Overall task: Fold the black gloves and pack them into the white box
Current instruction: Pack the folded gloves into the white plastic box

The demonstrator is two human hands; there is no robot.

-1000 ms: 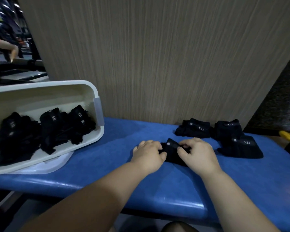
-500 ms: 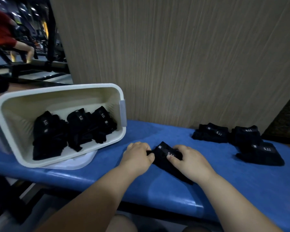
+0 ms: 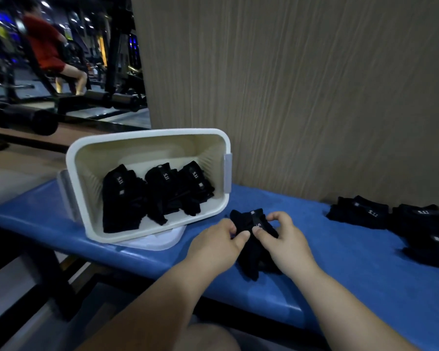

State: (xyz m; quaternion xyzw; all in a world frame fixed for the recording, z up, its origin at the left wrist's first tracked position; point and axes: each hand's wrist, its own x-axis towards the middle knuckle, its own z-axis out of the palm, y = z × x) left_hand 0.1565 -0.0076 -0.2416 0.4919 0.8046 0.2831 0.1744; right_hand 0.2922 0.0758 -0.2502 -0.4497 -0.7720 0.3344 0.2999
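A blue padded vinyl bench (image 3: 340, 269) carries everything. Toward 10 o'clock a flat white plastic lid (image 3: 162, 241) lies on its surface, and a white plastic box (image 3: 147, 138) stands tilted on that lid, open side facing 6 o'clock. Near the centre lies a crumpled black fabric glove (image 3: 249, 252). At 3 o'clock three folded black gloves (image 3: 357, 211) lie bunched together.

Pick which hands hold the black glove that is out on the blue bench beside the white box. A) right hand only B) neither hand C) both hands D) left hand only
C: the left hand and the right hand both pinch the black glove, which lies on the blue bench just right of the white box.
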